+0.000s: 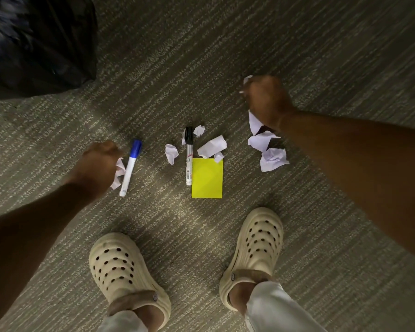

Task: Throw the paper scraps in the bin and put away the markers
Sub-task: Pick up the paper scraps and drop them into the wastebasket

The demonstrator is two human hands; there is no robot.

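A grey striped carpet (297, 39) fills the view, and a black bin bag (41, 41) sits at the far left corner, well apart from the litter; nearer the camera stand two cream clogs (120, 267), with the mess lying just ahead of them; a yellow pad of sticky notes (207, 179) lies in the middle, and a black-capped marker (188, 155) lies along its left edge, while a blue-capped marker (130, 167) lies further left; white paper scraps are scattered about, a cluster (271, 152) at the right, a few (212, 146) touching the top of the pad, and one (171, 153) alone between the two markers; the right hand (267, 101) is clenched around crumpled paper, white bits showing at its knuckles and below its wrist; the left hand (98, 161) is curled over a scrap (119, 172) beside the blue marker, apparently grasping it; the step in hand looks like gathering the scraps, both markers untouched on the floor; next, I judge, the remaining scraps need picking up without dropping those held, then a carry across to the bag; the markers come after.
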